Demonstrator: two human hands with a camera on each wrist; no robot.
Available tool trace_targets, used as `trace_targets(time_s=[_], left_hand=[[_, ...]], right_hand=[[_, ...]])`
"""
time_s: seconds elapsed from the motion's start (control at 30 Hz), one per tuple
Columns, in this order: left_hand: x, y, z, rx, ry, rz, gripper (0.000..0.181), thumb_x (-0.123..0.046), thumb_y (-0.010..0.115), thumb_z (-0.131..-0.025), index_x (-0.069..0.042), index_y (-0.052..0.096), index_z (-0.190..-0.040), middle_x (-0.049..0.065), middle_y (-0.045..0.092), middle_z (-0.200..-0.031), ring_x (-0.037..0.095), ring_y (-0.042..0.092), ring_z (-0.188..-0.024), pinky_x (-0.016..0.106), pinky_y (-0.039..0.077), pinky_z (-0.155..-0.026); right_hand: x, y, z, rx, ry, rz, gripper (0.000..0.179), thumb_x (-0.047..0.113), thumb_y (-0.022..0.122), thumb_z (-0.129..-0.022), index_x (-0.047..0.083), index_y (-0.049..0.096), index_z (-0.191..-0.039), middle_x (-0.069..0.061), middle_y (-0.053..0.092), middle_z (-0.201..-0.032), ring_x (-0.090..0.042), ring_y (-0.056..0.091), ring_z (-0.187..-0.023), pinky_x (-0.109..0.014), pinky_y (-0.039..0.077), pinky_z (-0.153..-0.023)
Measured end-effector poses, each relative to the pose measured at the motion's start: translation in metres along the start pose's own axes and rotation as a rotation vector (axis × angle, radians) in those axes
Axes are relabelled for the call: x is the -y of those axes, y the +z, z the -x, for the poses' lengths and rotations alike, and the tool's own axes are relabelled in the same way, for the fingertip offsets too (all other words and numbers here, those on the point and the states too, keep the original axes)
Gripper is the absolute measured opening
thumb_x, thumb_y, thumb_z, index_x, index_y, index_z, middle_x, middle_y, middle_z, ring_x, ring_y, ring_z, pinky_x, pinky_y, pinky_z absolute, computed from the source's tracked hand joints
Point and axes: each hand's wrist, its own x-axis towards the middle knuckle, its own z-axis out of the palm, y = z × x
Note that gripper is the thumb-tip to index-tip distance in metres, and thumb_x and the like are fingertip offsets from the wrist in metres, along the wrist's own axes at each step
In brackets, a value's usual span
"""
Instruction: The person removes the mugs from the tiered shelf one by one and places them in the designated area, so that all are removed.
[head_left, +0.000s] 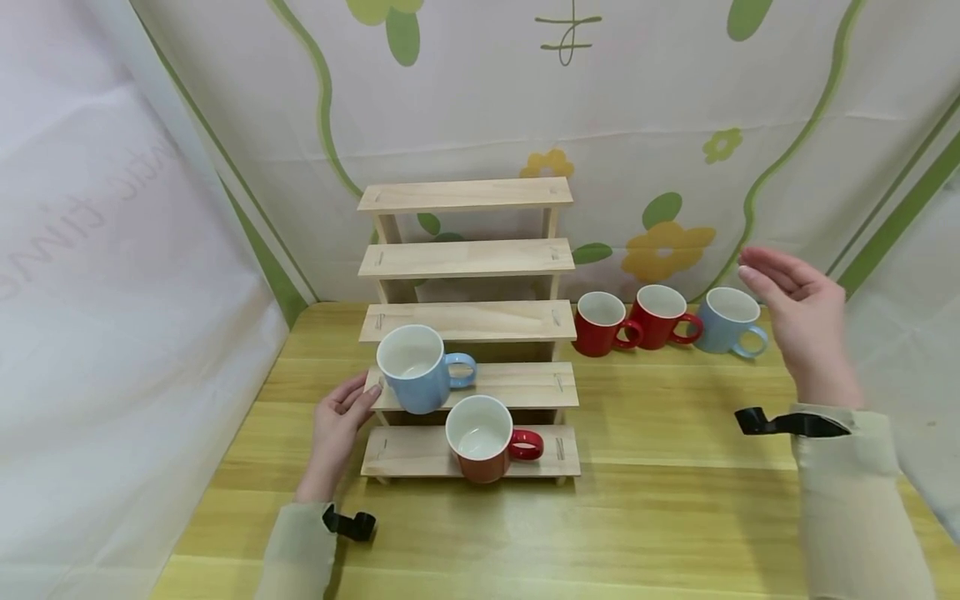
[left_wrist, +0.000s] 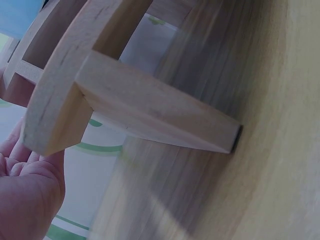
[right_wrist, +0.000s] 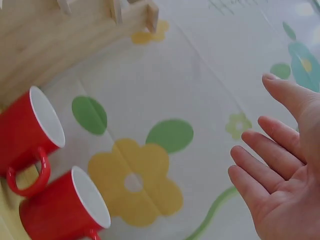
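"While the right hand (head_left: 810, 321) is hovering over the right side of the table (head_left: 660, 517), where is the blue mug at the row's right end (head_left: 716, 332) standing?"

"It is waiting just left of the fingers, apart from them, toward the table's far edge. Its long axis is running upright, and its handle is jutting right and slightly near."

"Which hand is nearer, and what are the fingers doing?"

"The right, clearly: its fingers are reaching out nearly straight, the thumb standing well away, and they are holding nothing. Far to the left, the left hand (head_left: 336, 429) is gripping the left end of the wooden rack's (head_left: 480, 321) second-nearest step."

"And the mug's looks?"

"Pale blue outside and white within, it is showing an open, upward mouth; two red mugs (head_left: 597, 333) are lining up to its left."
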Motion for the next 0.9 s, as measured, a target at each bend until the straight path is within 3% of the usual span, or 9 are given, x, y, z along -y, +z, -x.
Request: trace_targets(time_s=[0.27, 0.47, 0.77, 0.9], left_hand=[[0.0, 0.0, 0.0, 0.001, -0.002, -0.001, 0.048, -0.02, 0.071, -0.099, 0.003, 0.056, -0.139, 0.007, 0.068, -0.122, 0.011, 0.067, -0.105, 0.025, 0.056, -0.087], [0.0, 0.0, 0.0, -0.001, -0.004, -0.006, 0.048, -0.021, 0.071, -0.099, 0.002, 0.057, -0.139, 0.009, 0.068, -0.122, 0.011, 0.067, -0.105, 0.025, 0.056, -0.087], [0.0, 0.0, 0.0, -0.009, -0.009, -0.004, 0.048, -0.02, 0.071, -0.099, 0.003, 0.057, -0.139, 0.008, 0.069, -0.121, 0.011, 0.067, -0.105, 0.026, 0.056, -0.088], [0.0, 0.0, 0.0, -0.008, -0.004, 0.007, 0.047, -0.019, 0.071, -0.099, 0.004, 0.057, -0.138, 0.005, 0.07, -0.118, 0.011, 0.068, -0.104, 0.026, 0.056, -0.087]], right_hand=[[0.006, 0.026, 0.008, 0.09, -0.067, -0.021, 0.046, -0.004, 0.077, -0.088, -0.008, 0.063, -0.132, -0.009, 0.07, -0.126, -0.014, 0.066, -0.115, -0.017, 0.049, -0.094], [0.005, 0.047, 0.018, 0.165, -0.113, 0.038, 0.043, -0.005, 0.074, -0.091, -0.008, 0.063, -0.132, -0.009, 0.069, -0.127, -0.015, 0.064, -0.118, -0.017, 0.049, -0.095], [0.002, 0.072, 0.035, 0.27, -0.093, 0.158, 0.042, 0.002, 0.074, -0.094, -0.002, 0.064, -0.134, -0.007, 0.067, -0.132, -0.014, 0.064, -0.117, -0.016, 0.053, -0.087], [0.0, 0.084, 0.04, 0.301, -0.095, 0.179, 0.041, 0.002, 0.074, -0.094, -0.001, 0.065, -0.133, -0.008, 0.067, -0.131, -0.014, 0.064, -0.118, -0.019, 0.052, -0.09]])
